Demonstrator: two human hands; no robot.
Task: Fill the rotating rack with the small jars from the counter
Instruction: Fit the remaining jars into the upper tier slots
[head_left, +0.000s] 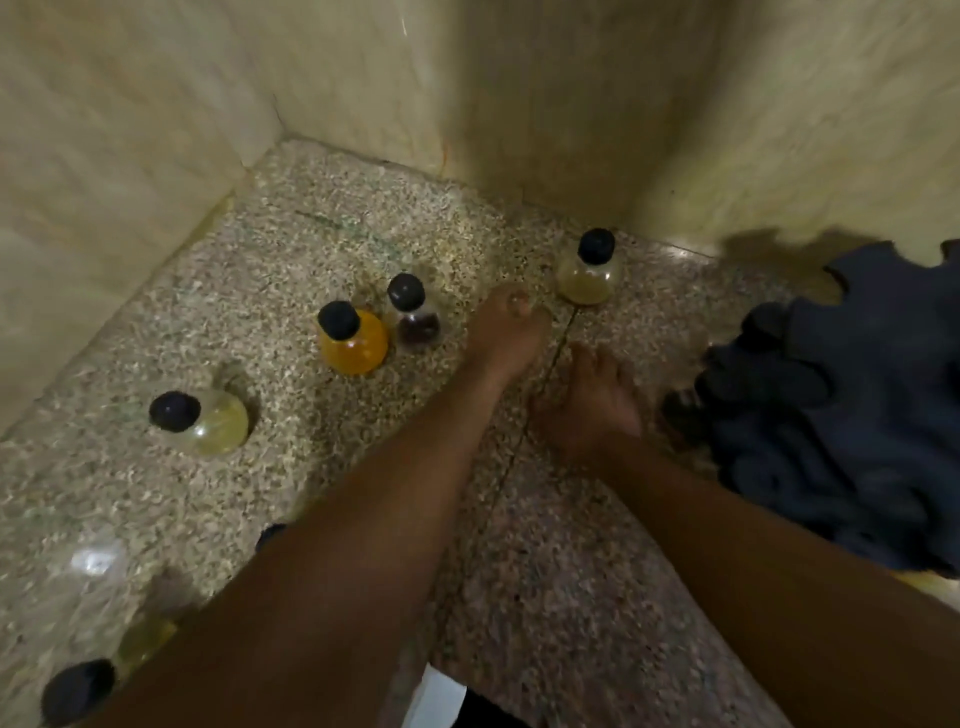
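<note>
The orange jar (355, 348) stands on the speckled counter (291, 249). A dark-filled jar (415, 322) sits just beside it on the right, a pale jar (587, 273) farther right, and a yellowish jar (208, 421) well to its left. Right of the orange jar, the left hand (506, 332) and right hand (592, 405) reach forward, fingers loosely straight and holding nothing. The dark rack (841, 415) lies farthest right.
</note>
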